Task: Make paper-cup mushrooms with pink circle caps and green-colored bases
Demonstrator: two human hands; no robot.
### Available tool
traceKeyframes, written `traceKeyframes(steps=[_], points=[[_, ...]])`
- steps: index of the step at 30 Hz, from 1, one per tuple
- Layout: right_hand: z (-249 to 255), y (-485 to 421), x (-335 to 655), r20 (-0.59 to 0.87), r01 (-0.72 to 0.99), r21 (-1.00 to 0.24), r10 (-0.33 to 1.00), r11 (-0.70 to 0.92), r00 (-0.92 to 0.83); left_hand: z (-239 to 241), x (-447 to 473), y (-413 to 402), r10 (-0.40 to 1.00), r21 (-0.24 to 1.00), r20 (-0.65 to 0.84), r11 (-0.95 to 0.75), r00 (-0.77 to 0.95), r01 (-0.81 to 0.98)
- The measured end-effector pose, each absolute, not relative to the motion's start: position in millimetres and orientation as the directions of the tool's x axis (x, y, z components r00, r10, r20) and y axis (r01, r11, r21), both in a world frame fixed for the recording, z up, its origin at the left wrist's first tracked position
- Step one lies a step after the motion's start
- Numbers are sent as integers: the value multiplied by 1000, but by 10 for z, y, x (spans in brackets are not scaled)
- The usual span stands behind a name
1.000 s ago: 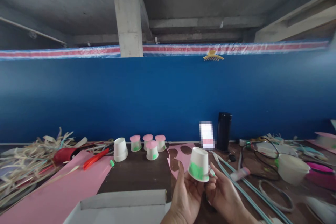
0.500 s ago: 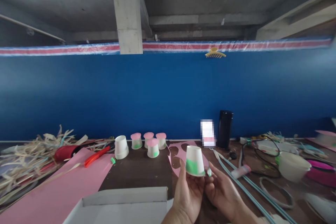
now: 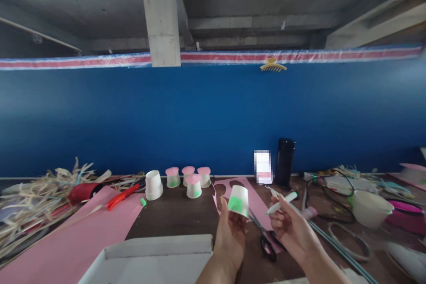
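Note:
An upside-down white paper cup [image 3: 240, 194] with a green coloured patch is held from below by my left hand [image 3: 230, 230]. My right hand [image 3: 289, 224], to the right of the cup and apart from it, is closed on a white marker [image 3: 282, 203] with a green end; its tip points left toward the cup. Between the hands, black-handled scissors [image 3: 264, 233] lie on the table. Beyond the cup is a pink sheet [image 3: 258, 204] with round holes cut out.
Several small cups with pink tops [image 3: 193, 179] stand behind, beside stacked white cups [image 3: 153, 185] and a green cap [image 3: 143, 202]. An open white box [image 3: 158, 247] is in front. A black bottle [image 3: 285, 163] stands at the back; blue-grey strips [image 3: 339, 244] and a white bowl [image 3: 372, 208] lie right.
My right hand has moved right, away from the cup, and the marker now shows clearly. The cup has shifted slightly left and tilted. The scissors between my hands have come into view.

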State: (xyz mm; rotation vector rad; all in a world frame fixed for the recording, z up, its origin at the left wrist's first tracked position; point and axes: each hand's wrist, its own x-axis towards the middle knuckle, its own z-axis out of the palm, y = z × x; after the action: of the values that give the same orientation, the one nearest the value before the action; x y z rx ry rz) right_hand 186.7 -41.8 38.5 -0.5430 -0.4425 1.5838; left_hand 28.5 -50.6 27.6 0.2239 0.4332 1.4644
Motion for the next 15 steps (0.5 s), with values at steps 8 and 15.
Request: traceKeyframes(steps=[8, 15], points=[[467, -452, 1838, -21, -735, -675, 995, 61, 102, 238, 364, -555, 987, 377, -149, 120, 68, -918], [472, -478, 1785, 106, -641, -748, 984, 172, 140, 203, 389, -528, 975, 411, -218, 134, 45, -902]])
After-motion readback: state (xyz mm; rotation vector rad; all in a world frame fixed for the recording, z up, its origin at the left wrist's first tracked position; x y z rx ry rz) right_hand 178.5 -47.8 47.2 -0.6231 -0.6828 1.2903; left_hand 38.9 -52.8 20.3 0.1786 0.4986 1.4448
